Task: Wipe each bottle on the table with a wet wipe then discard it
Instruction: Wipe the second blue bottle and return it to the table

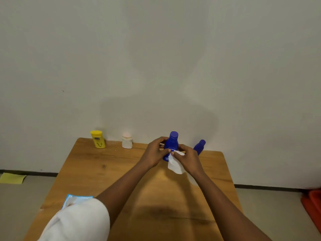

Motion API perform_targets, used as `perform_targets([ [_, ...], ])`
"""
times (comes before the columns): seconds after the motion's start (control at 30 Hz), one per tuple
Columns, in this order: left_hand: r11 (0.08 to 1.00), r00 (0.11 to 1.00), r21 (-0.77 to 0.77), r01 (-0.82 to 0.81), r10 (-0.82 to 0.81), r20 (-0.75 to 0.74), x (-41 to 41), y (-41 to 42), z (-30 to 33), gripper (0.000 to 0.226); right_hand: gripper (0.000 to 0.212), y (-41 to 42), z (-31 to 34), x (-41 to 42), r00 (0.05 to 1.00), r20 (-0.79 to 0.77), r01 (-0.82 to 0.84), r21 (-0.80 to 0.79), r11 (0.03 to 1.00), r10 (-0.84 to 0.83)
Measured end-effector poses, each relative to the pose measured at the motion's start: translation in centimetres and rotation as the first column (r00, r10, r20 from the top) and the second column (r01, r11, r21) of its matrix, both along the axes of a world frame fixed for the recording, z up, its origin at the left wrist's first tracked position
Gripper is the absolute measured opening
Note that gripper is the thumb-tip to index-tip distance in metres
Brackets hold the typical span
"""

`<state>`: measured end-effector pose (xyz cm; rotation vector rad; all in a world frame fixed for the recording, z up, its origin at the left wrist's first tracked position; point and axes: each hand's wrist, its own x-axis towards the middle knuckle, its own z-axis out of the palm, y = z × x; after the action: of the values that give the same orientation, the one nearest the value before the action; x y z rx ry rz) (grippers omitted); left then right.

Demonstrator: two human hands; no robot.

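We're in a plain, sparsely furnished room, likely a home: bare off-white wall [156,58], dark skirting strip [260,186] and pale grey floor [22,197]. A brown wood-grain tabletop [107,173] sits against the wall, carrying small toiletry bottles like a yellow lotion bottle [98,139].

We list the wooden table [107,173] first, filling the lower centre of the frame, its grain and dark knots plain. Behind it, across the whole upper frame, we note a pale wall [156,58] with soft shadows. A dark skirting strip [29,173] runs along the wall's foot at left and right. On the grey floor [20,206], at the left edge, we record a yellow-green sheet [12,178] lying flat. At the lower right edge, we record an orange-red plastic object [312,206], partly cut off.
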<state>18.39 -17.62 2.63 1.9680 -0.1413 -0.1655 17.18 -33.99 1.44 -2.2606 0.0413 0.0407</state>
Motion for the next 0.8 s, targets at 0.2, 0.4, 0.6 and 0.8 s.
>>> perform_targets([
  [0.2, 0.992, 0.999, 0.124, -0.012, 0.018, -0.049, 6.6, -3.0, -6.6, 0.046, 0.037, -2.1, -6.3, 7.1, 0.997, -0.075, -0.026, -0.143, 0.989, 0.016],
  [0.4, 0.982, 0.996, 0.188, -0.013, 0.029, -0.083, 11.3, -5.1, -13.3, 0.044, 0.027, -3.5, -12.4, 12.0, 0.993, -0.102, -0.087, -0.292, 0.953, 0.06],
  [0.6, 0.973, 0.998, 0.231, -0.023, 0.034, -0.044, 12.9, -5.1, -16.9, 0.039, 0.024, -3.6, -15.7, 14.0, 0.99, -0.105, -0.113, -0.232, 0.966, 0.091],
  [0.8, 0.973, 1.0, 0.23, -0.013, 0.017, -0.018, 13.0, -5.2, -17.9, 0.037, 0.023, -3.7, -16.7, 14.1, 0.991, -0.11, -0.103, -0.196, 0.975, 0.083],
])
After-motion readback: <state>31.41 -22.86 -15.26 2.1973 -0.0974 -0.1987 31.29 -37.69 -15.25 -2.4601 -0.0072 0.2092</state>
